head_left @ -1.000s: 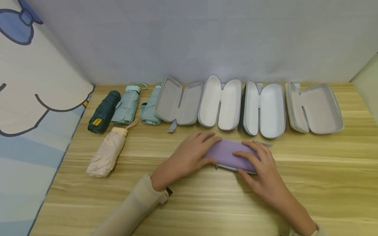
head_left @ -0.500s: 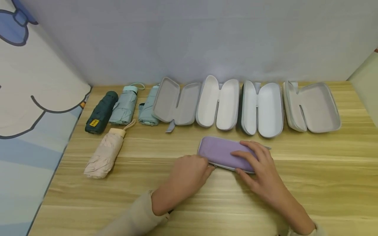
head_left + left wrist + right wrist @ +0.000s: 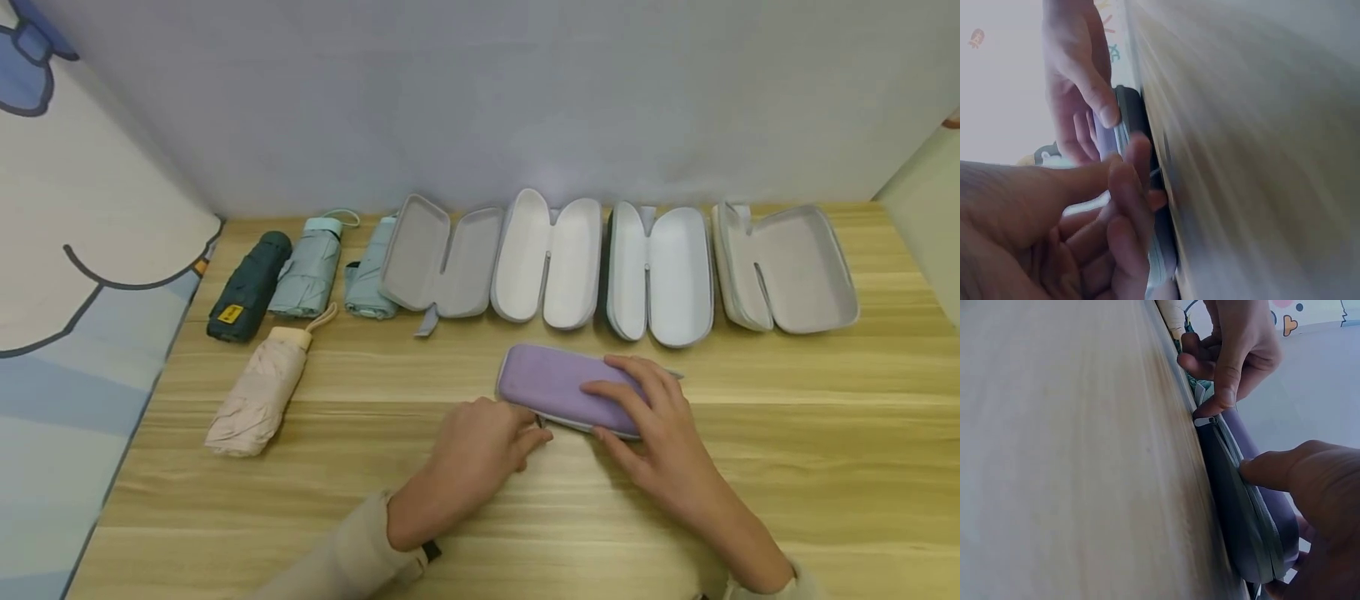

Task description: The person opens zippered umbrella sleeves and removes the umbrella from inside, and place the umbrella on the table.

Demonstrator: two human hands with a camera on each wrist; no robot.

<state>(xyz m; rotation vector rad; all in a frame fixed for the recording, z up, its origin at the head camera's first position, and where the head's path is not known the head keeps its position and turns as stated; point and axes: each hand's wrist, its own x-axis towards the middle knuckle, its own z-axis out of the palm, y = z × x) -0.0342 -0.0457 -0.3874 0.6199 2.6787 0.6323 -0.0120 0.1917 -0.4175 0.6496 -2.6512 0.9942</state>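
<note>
A closed purple zip case (image 3: pixel 551 383) lies flat on the wooden table, slightly slanted, with a pale zip round its side. My right hand (image 3: pixel 667 433) grips its right end, thumb at the near side and fingers over the top. At the near left of the case, my left hand (image 3: pixel 476 446) has its fingers curled and pinches the small zipper pull (image 3: pixel 1202 422). The right wrist view shows the pull under the left fingertips. Left-hand fingers hide much of the case in the left wrist view.
Behind the case stands a row of opened cases, among them a grey one (image 3: pixel 468 262), a white-lined one (image 3: pixel 573 262) and a beige one (image 3: pixel 810 271). Folded umbrellas lie at left: dark green (image 3: pixel 249 287), light blue (image 3: pixel 307 271) and beige (image 3: pixel 258 392).
My left hand has come off the left end of the purple case and moved down to the zipper pull at its near side. The right hand keeps its grip. The head view shifts slightly.
</note>
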